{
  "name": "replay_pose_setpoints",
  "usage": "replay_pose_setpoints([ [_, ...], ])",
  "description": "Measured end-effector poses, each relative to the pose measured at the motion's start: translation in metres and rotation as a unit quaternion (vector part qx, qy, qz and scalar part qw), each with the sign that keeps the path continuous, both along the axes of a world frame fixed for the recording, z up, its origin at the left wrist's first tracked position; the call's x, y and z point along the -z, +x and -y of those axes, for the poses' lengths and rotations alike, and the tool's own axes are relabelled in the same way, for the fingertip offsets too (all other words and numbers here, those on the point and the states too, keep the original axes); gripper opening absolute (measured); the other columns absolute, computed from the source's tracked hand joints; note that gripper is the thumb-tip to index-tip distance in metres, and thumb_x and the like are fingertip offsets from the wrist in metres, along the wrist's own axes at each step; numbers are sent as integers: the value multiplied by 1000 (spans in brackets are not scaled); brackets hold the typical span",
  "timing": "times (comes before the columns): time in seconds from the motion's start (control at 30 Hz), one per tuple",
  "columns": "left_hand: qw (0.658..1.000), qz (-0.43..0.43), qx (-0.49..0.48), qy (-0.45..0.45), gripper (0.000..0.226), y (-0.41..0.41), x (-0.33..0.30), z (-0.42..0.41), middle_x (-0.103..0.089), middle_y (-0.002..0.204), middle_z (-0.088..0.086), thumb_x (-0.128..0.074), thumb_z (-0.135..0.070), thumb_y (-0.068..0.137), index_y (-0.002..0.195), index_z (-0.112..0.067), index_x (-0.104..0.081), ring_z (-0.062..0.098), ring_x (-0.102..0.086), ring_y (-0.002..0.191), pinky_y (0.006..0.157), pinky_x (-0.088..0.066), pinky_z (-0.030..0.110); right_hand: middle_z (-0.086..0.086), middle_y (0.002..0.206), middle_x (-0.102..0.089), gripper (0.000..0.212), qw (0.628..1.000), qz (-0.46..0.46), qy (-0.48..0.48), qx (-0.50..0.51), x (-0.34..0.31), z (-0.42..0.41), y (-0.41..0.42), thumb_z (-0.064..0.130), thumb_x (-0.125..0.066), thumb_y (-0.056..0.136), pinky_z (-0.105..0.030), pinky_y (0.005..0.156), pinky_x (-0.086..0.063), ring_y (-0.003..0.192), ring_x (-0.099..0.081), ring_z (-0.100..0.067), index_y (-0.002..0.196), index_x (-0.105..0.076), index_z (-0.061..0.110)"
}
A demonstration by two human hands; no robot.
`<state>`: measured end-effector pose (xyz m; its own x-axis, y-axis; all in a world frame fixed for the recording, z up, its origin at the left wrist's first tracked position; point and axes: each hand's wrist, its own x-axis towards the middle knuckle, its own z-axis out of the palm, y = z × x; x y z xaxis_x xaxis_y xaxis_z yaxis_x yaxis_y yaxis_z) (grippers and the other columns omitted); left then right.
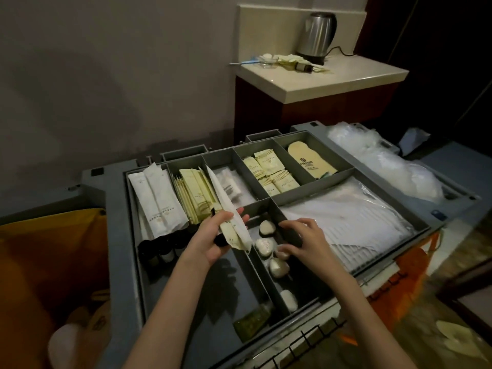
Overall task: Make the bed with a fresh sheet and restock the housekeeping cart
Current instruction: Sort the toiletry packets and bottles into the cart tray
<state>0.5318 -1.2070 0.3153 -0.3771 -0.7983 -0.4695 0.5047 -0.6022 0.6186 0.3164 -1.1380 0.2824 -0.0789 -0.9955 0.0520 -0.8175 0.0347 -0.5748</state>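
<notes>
Over the cart tray (394,251), the left hand (213,235) grips long amenity packets (234,222); the right hand (300,238), fingers curled, pinches a wrapped round soap (282,251).

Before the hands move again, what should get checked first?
1. Left hand grips the packets firmly: ok.
2. Right hand reaches the round soaps: ok.
3. Right hand actually has a soap: cannot tell.
4. Space free in the tray near the left hand: ok.
5. Small bottles standing upright: ok.
6. Counter by the kettle tidied: not ok, litter lies there.
</notes>
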Motion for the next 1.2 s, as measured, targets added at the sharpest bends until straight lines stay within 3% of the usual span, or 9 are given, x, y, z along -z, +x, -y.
replay_pose_setpoints([
  [0.17,1000,-19,-18,3,16,14,0,6,-65,115,20,-45,2,93,106,-5,-51,34,-61,108,85,-52,50,14,106,-52,29,990,126,-57,-19,-24,30,45,25,-66,85,-13,88,-42,100,-48,3,113,-57,31],
  [0.37,997,35,-71,-15,45,51,-6,27,-66,114,22,-62,-9,82,127,-5,-56,35,-65,104,83,-55,50,4,97,-65,29,952,282,18,-122,-49,74,115,26,-65,87,-19,70,-54,86,-64,-4,114,-56,28],
  [0.53,987,41,-148,-47,27,91,-17,42,-68,107,19,-54,-4,90,116,-9,-60,32,-68,93,80,-55,48,1,91,-67,34,932,312,71,-172,-53,109,157,18,-66,87,-19,61,-52,74,-66,-5,115,-53,32],
  [0.63,983,61,-172,-35,28,112,-18,49,-66,114,22,-56,-4,89,117,-8,-59,34,-67,95,79,-55,49,-3,79,-65,37,935,302,64,-175,-51,127,177,13,-67,86,-20,58,-51,62,-61,-7,118,-55,27],
  [0.83,969,112,-222,-8,33,142,-17,61,-66,115,20,-59,-6,88,120,0,-60,31,-65,101,60,-58,34,0,76,-60,40,956,266,15,-119,-41,157,204,11,-64,88,-16,60,-47,67,-56,-7,125,-55,23],
  [0.97,966,123,-227,-10,30,159,-14,61,-69,104,14,-62,-9,88,117,-7,-59,24,-67,89,54,-57,33,-1,100,-64,40,984,115,27,-132,-28,167,220,12,-58,92,-18,72,-48,87,-60,-10,131,-54,18],
  [1.07,961,121,-247,0,32,166,-11,63,-67,104,13,-64,-9,86,117,-11,-56,26,-66,90,62,-55,39,-8,108,-65,30,980,-21,109,-168,-26,173,233,17,-55,94,-25,78,-46,94,-61,-18,123,-61,11],
  [1.13,960,124,-250,0,27,168,-8,63,-67,106,14,-65,-9,86,112,-12,-57,27,-66,92,65,-55,41,-6,93,-66,23,978,16,123,-167,-30,176,232,22,-51,96,-26,73,-45,80,-59,-15,106,-68,9],
  [1.2,961,126,-248,-5,21,168,-6,63,-68,103,13,-65,-9,86,105,-14,-59,26,-67,91,64,-58,40,0,85,-63,24,973,135,116,-146,-34,173,225,25,-47,99,-21,64,-44,71,-57,-8,104,-67,12],
])
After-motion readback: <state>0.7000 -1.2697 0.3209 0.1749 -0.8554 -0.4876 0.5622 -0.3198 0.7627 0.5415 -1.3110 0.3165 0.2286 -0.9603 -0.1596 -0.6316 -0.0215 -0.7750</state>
